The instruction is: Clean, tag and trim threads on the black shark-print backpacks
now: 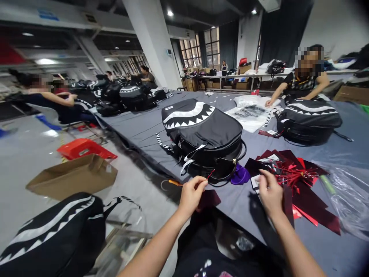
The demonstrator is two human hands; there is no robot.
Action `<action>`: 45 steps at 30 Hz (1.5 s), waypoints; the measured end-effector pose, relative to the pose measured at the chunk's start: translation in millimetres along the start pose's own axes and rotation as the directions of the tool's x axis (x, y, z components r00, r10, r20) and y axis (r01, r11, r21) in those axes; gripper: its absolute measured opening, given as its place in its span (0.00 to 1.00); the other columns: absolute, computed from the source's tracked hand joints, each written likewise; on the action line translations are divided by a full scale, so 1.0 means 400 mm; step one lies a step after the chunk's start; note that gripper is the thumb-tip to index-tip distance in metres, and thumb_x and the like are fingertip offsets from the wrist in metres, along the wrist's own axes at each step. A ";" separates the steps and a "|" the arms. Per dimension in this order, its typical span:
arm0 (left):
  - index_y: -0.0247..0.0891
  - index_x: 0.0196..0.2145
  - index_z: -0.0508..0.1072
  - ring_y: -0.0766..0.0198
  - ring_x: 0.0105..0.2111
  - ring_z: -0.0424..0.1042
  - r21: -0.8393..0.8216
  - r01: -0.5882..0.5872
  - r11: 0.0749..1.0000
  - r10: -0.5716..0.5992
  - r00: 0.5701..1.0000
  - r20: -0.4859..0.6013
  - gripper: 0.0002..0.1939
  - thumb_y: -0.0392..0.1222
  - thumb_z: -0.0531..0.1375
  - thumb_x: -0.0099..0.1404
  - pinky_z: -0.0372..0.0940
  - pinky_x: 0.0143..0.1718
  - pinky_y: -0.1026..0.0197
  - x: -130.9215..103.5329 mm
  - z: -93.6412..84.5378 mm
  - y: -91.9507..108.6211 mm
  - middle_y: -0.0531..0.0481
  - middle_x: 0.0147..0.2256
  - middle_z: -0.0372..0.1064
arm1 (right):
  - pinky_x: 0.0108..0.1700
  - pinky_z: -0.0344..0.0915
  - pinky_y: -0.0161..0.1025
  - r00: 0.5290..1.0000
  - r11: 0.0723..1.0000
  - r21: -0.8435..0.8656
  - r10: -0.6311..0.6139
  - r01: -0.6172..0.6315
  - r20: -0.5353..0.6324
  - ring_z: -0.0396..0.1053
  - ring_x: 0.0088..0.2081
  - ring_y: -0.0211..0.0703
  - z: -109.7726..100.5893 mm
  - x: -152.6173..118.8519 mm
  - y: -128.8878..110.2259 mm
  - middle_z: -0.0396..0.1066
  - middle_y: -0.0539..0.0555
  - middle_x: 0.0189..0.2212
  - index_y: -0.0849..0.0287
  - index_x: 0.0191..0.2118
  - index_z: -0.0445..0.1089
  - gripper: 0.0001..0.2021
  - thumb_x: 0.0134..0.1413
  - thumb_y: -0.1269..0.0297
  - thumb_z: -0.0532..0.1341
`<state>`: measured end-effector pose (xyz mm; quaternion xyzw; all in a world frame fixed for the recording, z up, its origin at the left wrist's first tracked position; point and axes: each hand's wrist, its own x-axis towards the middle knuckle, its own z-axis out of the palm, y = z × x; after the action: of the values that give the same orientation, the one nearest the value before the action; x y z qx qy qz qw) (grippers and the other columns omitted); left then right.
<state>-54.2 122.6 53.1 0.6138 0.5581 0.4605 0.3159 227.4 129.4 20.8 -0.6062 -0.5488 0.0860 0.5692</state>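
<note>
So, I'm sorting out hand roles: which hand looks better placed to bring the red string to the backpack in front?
Probably the left hand: it pinches the red string just in front of the black backpack. The right hand is nearer the dark red tags.

We see the middle backpack (207, 132) on the table (256, 142); right of it, tags (314, 200); behind it, rightward, a second backpack (309, 123); left of it, on the floor (17, 161), a box (75, 177).

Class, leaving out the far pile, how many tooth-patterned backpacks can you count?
3: one backpack on the table beyond the left hand, a second at right before a co-worker, a third at lower left. More may be hidden.
</note>
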 end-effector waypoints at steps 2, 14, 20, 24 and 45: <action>0.38 0.32 0.76 0.67 0.28 0.70 0.120 -0.048 0.992 0.054 0.998 -0.044 0.10 0.44 0.58 0.64 0.62 0.33 0.66 0.011 -0.023 0.000 0.52 0.28 0.73 | 0.37 0.69 0.38 0.961 0.991 0.079 -0.128 0.112 0.245 0.74 0.31 0.41 0.097 -0.002 -0.076 0.76 0.54 0.32 0.59 0.51 0.69 0.16 0.61 0.60 0.53; 0.41 0.36 0.76 0.62 0.36 0.73 0.519 -0.107 0.848 0.098 0.994 0.044 0.11 0.39 0.53 0.68 0.59 0.35 0.64 0.092 -0.032 0.025 0.49 0.36 0.75 | 0.39 0.66 0.37 0.872 0.983 -0.021 -0.154 0.184 0.464 0.73 0.33 0.41 0.258 0.030 -0.180 0.74 0.53 0.32 0.58 0.51 0.65 0.15 0.62 0.63 0.50; 0.41 0.33 0.73 0.61 0.34 0.73 0.291 -0.254 0.922 0.171 0.943 0.284 0.14 0.46 0.50 0.66 0.62 0.35 0.62 0.152 -0.016 0.007 0.49 0.34 0.74 | 0.38 0.65 0.34 0.885 0.977 -0.078 -0.144 0.198 0.442 0.72 0.33 0.40 0.245 0.027 -0.209 0.75 0.51 0.30 0.56 0.35 0.73 0.06 0.56 0.68 0.58; 0.39 0.41 0.70 0.59 0.26 0.72 -0.124 -0.094 0.988 0.146 0.834 0.533 0.25 0.62 0.57 0.56 0.66 0.28 0.61 0.224 -0.012 -0.049 0.51 0.25 0.72 | 0.27 0.62 0.28 0.941 0.998 -0.004 -0.062 0.068 0.333 0.69 0.23 0.33 0.246 0.025 -0.205 0.73 0.47 0.23 0.56 0.31 0.74 0.08 0.57 0.67 0.58; 0.45 0.39 0.76 0.56 0.38 0.78 -0.089 -0.173 0.981 0.182 0.978 0.103 0.22 0.63 0.63 0.54 0.74 0.40 0.60 0.133 -0.030 -0.094 0.53 0.37 0.78 | 0.26 0.67 0.32 0.806 0.425 0.687 0.258 -0.590 0.533 0.72 0.26 0.37 0.273 0.054 -0.277 0.77 0.54 0.28 0.62 0.28 0.66 0.25 0.30 0.48 0.74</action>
<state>-82.3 179.8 35.0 0.6726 0.4639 0.4740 0.3283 93.0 183.2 82.1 -0.3581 -0.3573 0.5824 0.6363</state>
